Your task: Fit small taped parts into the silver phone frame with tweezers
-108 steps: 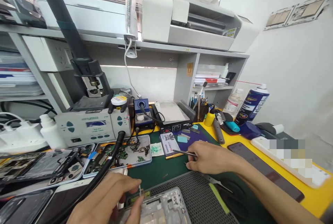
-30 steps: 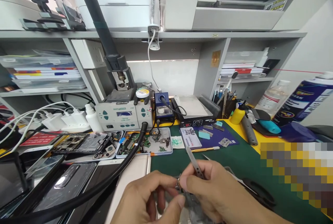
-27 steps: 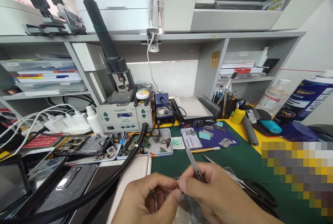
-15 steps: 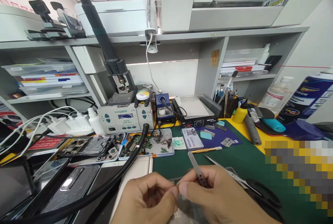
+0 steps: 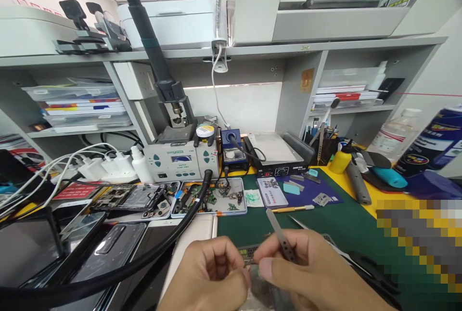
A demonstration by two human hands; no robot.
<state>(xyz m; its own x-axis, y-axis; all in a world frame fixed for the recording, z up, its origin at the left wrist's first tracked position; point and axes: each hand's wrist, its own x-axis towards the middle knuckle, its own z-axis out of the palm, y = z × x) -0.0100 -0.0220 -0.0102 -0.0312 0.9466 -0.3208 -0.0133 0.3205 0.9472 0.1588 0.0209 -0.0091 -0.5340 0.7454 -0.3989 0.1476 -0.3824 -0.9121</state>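
Note:
My left hand [image 5: 218,272] is closed in a pinch, with a tiny piece at the thumb and fingertip that is too small to name. My right hand [image 5: 303,270] holds metal tweezers [image 5: 277,231], a row of holes along them; their upper end points up and away while the lower part is hidden in the hand. A small gap separates the right thumb and forefinger from the left fingertips. Below both hands lies a greyish, partly see-through object [image 5: 258,286], mostly covered. Scissors [image 5: 341,253] with black handles lie on the green mat beside my right hand, partly hidden by it.
A thick black hose [image 5: 144,267] crosses the left side over several phones [image 5: 115,246]. Behind stand a hot-air station [image 5: 180,161], a tray of circuit boards [image 5: 236,200] and a flat heating plate [image 5: 277,152]. A yellow bottle [image 5: 340,159] stands at the right.
My fingertips have drawn apart, the right thumb and forefinger opening away from the left hand. The whole scene has shifted slightly to the right in view.

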